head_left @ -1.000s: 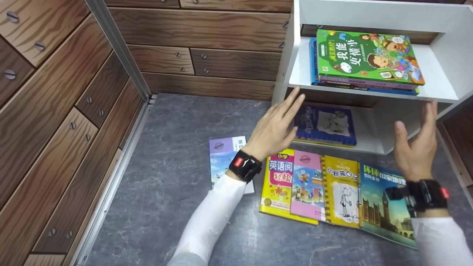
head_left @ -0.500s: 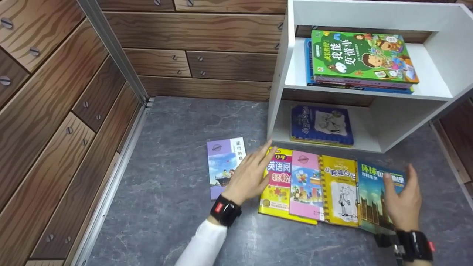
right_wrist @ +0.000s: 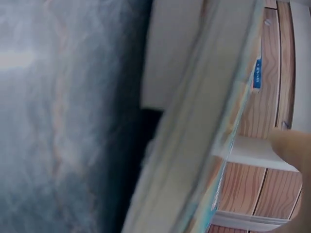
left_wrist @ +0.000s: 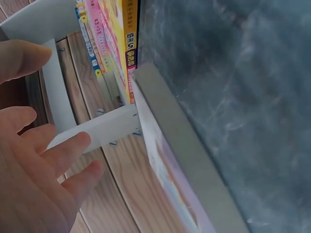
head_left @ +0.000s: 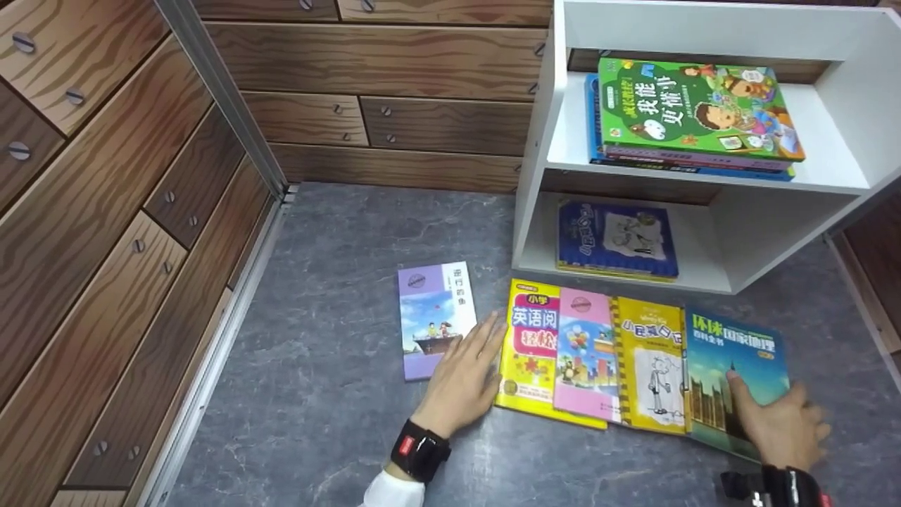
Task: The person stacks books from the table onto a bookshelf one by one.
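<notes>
Blue-green rectangular paper book [head_left: 738,354] lies on grey marbled floor [head_left: 295,415], toward its right edge; the right hand [head_left: 783,429], spread wide, straddles the book's right side — touch unclear — while the left hand [head_left: 459,386], fingers extended, lies beside a rectangular yellow-and-pink paper book [head_left: 529,352].
</notes>
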Tool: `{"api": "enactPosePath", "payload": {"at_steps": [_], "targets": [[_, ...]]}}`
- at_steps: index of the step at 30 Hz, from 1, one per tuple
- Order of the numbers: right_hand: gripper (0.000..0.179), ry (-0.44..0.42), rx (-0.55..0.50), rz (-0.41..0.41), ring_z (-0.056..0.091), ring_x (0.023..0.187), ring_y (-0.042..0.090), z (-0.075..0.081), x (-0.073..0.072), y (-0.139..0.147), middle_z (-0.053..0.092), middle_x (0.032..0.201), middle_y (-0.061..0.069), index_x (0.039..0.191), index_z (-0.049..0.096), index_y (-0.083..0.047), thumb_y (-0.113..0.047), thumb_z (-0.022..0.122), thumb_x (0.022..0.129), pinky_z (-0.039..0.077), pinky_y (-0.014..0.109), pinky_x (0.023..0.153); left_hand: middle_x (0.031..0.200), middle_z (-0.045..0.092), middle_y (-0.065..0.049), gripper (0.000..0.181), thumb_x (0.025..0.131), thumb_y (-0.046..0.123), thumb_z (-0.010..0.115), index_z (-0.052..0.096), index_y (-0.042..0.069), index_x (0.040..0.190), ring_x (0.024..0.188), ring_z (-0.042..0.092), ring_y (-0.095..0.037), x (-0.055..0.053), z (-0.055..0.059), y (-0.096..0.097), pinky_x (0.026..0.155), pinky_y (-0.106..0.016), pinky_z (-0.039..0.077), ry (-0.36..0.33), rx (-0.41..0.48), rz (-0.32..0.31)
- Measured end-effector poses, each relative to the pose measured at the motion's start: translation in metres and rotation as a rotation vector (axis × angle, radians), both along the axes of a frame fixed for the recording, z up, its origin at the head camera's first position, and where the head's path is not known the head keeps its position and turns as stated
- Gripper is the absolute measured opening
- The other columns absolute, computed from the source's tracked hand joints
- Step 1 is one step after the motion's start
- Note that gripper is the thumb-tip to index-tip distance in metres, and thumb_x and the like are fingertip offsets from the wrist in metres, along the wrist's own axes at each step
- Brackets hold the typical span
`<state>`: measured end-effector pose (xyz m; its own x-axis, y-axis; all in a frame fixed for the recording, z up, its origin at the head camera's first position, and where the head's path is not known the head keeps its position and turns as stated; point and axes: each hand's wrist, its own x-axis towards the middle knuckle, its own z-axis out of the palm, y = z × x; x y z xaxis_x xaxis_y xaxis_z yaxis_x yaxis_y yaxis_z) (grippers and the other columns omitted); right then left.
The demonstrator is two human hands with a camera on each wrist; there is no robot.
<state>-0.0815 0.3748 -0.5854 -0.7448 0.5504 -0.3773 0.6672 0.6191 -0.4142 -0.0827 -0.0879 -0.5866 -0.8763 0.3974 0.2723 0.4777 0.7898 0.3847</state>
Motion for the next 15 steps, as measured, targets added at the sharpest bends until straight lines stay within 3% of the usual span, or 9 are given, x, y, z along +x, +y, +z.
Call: {"api": "enactPosePath", "payload": {"at_steps": [6,11,15], "targets": [[0.143,-0.102,0.002,-0.003,0.001,0.139,0.076,-0.006,0.005,0.007,-0.011,0.148,0.059,0.155,-0.005,0.018,-0.092,0.049,0.081,0.016,0.089,0.105,0.172,0.022,-0.008,0.082,0.095,0.021,0.072,0.029,0.010,0.164,0.153,0.034,-0.027,0.007,-0.005,-0.001,0.120,-0.057,0.035,-0.010,0.014,0.013],[0.148,-0.135,0.001,0.041,0.014,0.133,0.077,-0.006,0.001,0.016,0.001,0.143,0.063,0.150,0.003,0.025,-0.094,0.052,0.077,0.030,0.086,0.101,0.172,0.021,-0.011,0.081,0.096,0.022,0.072,0.030,0.008,0.164,0.153,0.034,-0.027,0.008,-0.007,0.000,0.120,-0.056,0.035,-0.015,0.015,0.011],[0.148,-0.123,-0.026,0.041,0.017,0.133,0.076,-0.007,-0.002,0.024,0.004,0.144,0.063,0.152,0.007,0.023,-0.092,0.059,0.074,0.030,0.084,0.103,0.171,0.022,-0.015,0.083,0.095,0.022,0.072,0.028,0.008,0.164,0.152,0.036,-0.028,0.009,-0.009,0.001,0.119,-0.057,0.037,-0.014,0.024,0.008]]}}
